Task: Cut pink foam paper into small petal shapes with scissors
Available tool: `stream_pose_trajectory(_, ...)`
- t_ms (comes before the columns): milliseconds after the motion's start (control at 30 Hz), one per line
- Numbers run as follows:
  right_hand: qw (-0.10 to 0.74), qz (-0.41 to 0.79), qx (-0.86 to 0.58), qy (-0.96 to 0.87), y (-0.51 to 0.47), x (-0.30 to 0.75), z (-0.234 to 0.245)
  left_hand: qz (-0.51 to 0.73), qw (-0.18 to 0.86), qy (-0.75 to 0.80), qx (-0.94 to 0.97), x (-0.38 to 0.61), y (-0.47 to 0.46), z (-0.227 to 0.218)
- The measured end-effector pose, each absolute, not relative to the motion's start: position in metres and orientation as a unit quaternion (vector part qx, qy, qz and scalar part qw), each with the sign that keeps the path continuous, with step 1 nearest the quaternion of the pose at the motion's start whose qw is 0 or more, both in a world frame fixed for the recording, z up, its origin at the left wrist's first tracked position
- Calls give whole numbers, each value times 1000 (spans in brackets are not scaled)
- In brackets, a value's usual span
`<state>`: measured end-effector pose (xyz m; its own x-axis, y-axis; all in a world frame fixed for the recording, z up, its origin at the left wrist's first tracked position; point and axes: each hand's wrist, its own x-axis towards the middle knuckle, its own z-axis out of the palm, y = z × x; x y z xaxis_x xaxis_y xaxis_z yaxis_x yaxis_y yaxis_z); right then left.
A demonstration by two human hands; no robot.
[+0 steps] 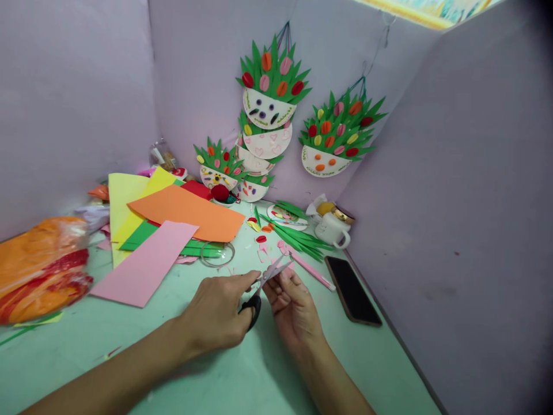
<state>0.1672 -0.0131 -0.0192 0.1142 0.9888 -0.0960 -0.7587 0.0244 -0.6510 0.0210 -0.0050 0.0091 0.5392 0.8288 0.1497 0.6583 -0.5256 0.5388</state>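
Observation:
Black-handled scissors (pixel 256 308) are in my left hand (pixel 220 311), whose fingers wrap the handle loops. Their blades (pixel 275 271) stand parted and point away to the right, over the fingers of my right hand (pixel 296 308). That hand is closed, palm partly up, pinching a small piece of pink paper (pixel 285 265) beside the blades. Most of this piece is hidden by the fingers and blades. Just beyond lie pink paper scraps (pixel 262 251) and a small red paper oval (pixel 261 238).
Coloured sheets, with a pink strip (pixel 147 262) and an orange sheet (pixel 190 212), lie left by a clear round lid (pixel 217 253). A phone (pixel 353 290), a pink pen (pixel 313 271), green paper leaves (pixel 298 237) and a white mug (pixel 332 229) are right. Paper flower baskets (pixel 270 109) hang behind.

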Motion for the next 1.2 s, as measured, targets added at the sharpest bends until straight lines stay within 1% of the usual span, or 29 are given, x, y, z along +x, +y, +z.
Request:
stream_pose_trajectory(167,687,636,-291,-199,-14,166,-18,191,212,444,849,22,-5,11)
stream_pose_trajectory(433,686,634,-287,-214,-14,167,-19,214,187,429,857,19,-2,0)
stream_pose_trajectory(733,687,633,-291,-208,-14,167,-19,210,208,422,857,20,-2,2)
stream_pose_trajectory(1033,684,639,-291,-198,-14,166,-18,229,205,414,857,19,-1,-4)
stream_pose_trajectory(1200,686,637,-291,-199,-14,166,-17,212,212,417,858,19,-2,-1)
